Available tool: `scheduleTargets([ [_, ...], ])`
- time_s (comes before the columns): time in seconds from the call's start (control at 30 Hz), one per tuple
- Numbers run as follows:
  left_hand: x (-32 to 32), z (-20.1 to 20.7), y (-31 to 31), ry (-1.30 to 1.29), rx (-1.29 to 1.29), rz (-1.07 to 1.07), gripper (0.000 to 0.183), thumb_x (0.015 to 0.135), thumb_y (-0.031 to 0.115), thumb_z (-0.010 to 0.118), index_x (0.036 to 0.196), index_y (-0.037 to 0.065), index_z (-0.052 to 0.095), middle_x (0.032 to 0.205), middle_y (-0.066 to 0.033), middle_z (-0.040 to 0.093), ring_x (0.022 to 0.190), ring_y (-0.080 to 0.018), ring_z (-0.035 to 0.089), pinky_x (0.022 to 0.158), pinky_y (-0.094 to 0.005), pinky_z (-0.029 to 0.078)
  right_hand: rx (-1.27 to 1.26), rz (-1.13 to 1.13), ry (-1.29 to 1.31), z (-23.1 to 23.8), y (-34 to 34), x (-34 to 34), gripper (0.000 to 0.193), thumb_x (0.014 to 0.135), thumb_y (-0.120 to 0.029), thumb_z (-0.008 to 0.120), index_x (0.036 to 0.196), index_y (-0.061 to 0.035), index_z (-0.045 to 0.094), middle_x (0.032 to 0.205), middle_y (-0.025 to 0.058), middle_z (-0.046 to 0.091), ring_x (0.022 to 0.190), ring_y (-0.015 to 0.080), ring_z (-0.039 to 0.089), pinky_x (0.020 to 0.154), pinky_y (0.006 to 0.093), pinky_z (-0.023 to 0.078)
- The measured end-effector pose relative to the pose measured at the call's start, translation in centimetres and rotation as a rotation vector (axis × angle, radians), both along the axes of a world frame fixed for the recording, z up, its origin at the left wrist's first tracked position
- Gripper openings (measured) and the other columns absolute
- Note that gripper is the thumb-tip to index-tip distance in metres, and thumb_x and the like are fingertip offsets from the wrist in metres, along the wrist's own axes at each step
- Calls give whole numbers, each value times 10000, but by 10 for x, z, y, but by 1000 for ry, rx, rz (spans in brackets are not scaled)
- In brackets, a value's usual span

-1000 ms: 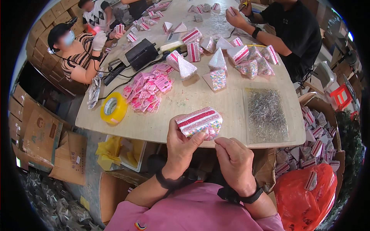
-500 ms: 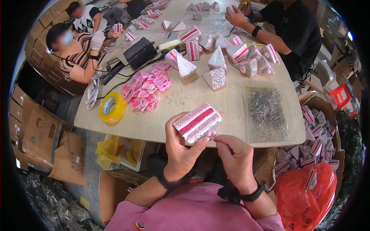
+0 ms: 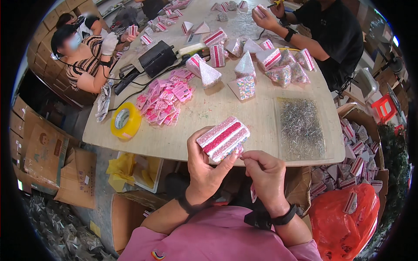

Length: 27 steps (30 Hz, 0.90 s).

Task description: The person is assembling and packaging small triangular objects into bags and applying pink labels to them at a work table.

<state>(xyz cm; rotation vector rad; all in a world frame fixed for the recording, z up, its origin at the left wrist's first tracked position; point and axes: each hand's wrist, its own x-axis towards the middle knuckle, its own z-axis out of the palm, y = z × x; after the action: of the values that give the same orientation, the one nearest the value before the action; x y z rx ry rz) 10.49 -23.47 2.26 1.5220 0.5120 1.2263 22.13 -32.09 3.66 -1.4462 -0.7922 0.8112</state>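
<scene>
A glittery cake-slice ornament (image 3: pixel 223 138), pink with white bands and a red stripe, rests in my left hand (image 3: pixel 201 176). The fingers go round its left side and the thumb presses its lower edge. At the lower right corner of the slice, my right hand (image 3: pixel 266 176) is closed in a pinch, its fingertips near my left thumb. A small pink tag (image 3: pixel 253 193) hangs below the curled right fingers; whatever thin part the fingertips pinch is too small to tell. Silvery pins (image 3: pixel 302 126) lie in a clear flat tray on the table.
Pink tags (image 3: pixel 167 98) lie heaped beside a yellow tape roll (image 3: pixel 126 121). More cake slices (image 3: pixel 242 88) stand beyond, with a black box (image 3: pixel 157 60) and cables to their left. A carton of slices (image 3: pixel 355 152) and a red bag (image 3: pixel 346 222) are at right. Co-workers sit across the table (image 3: pixel 209 150).
My right fingers have shifted slightly at the slice's corner, and the pink tag now shows below them. The slice stays almost still in my left hand.
</scene>
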Motion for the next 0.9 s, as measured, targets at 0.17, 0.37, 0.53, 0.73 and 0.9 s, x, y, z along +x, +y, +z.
scheduleTargets([
  [0.17,0,-1,0,9,-51,2,593,832,83,718,1269,-19,331,1191,-151,485,1049,-201,590,883,-325,517,14,11,-137,-3,-1,2,134,865,-27,603,961,31,677,808,102,681,717,109,618,649,251,487],
  [0.37,1,-5,-1,41,-3,50,639,790,99,761,1268,-13,353,1194,-152,499,1064,-219,575,901,-340,491,53,-7,-204,-8,0,2,118,863,-23,597,943,25,670,809,126,679,708,152,636,652,266,492],
  [0.53,-1,-18,5,217,368,195,692,728,106,804,1267,-10,386,1208,-174,513,1097,-267,543,933,-380,440,28,-18,-244,-9,2,2,83,866,-28,596,914,23,640,767,120,660,683,160,630,635,275,489],
  [0.73,-5,-20,3,186,185,147,673,741,129,798,1260,-17,395,1183,-177,525,1060,-264,563,911,-365,452,-38,40,142,-4,7,0,130,873,-20,596,972,-3,513,687,88,611,548,119,573,496,235,435],
  [0.9,-15,-17,-2,176,9,69,631,789,187,766,1256,-20,395,1151,-160,538,1084,-217,561,921,-348,460,48,143,383,-10,9,1,165,835,59,542,926,-36,443,677,92,590,467,129,552,396,220,415],
])
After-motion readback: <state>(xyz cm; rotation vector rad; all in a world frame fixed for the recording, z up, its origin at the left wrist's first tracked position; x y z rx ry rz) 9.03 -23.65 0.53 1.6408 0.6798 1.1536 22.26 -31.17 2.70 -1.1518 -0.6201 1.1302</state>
